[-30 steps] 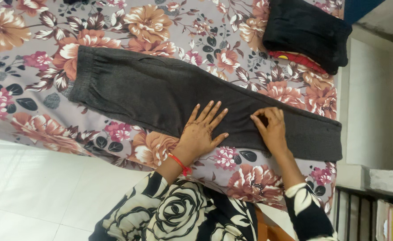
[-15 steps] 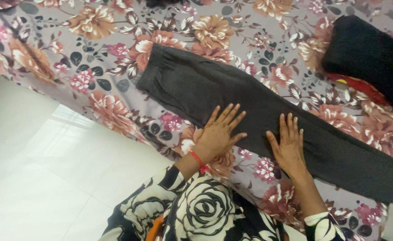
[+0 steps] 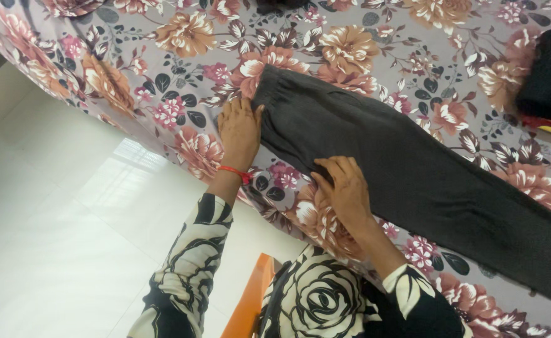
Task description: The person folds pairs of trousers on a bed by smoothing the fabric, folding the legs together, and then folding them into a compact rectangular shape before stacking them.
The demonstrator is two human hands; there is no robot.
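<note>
The dark grey trousers (image 3: 413, 169) run off the right edge, so the leg ends are cut off. A folded black garment (image 3: 550, 75) at the far right is also cropped, with a red cloth (image 3: 547, 128) showing only a sliver beneath it. The fingertips of both hands are partly lost against the dark knit, so how much cloth each one grips is hard to make out.

The trousers lie flat on the floral bedsheet (image 3: 163, 69), close to its near edge. Their long axis runs diagonally, with the waistband at the far left and the legs trailing toward the near right.

The left hand (image 3: 239, 128), a red thread at its wrist, closes on the near corner of the waistband, fingers curled at its edge. The right hand (image 3: 344, 188) is bent at the knuckles, pinching the near edge of the trousers below the waist.

0.5 s ago both hands lay flat, fingers spread, at mid-leg. Both have since shifted left toward the waistband and closed on the cloth.
</note>
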